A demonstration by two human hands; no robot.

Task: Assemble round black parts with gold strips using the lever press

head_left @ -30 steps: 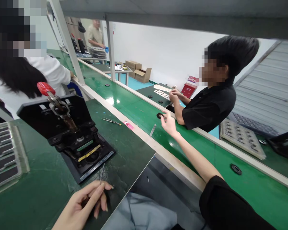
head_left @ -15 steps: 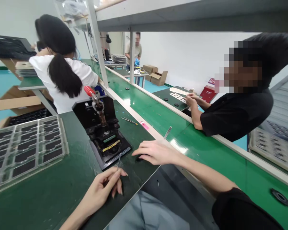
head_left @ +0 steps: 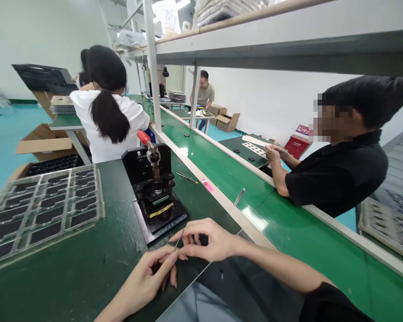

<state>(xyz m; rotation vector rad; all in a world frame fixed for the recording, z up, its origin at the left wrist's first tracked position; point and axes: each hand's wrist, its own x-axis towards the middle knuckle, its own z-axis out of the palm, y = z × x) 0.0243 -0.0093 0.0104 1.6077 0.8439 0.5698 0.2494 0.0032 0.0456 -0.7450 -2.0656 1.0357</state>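
Two hands meet over a small part at the near edge of the green surface.

The left hand [head_left: 147, 279] pinches thin metal tweezers [head_left: 178, 240] between thumb and fingers, tips pointing up towards the right hand [head_left: 210, 241]. The right hand is curled shut on a small black part [head_left: 203, 240], seen only partly between its fingers, right at the tweezer tips. Just behind them on the surface [head_left: 87, 264] stands a black press fixture [head_left: 156, 197] with a red-handled lever [head_left: 143, 137]. A tray of dark pieces [head_left: 43, 208] lies well to the left. Across the green conveyor belt [head_left: 289, 228], a person in a black shirt [head_left: 339, 174] leans on its far rail.
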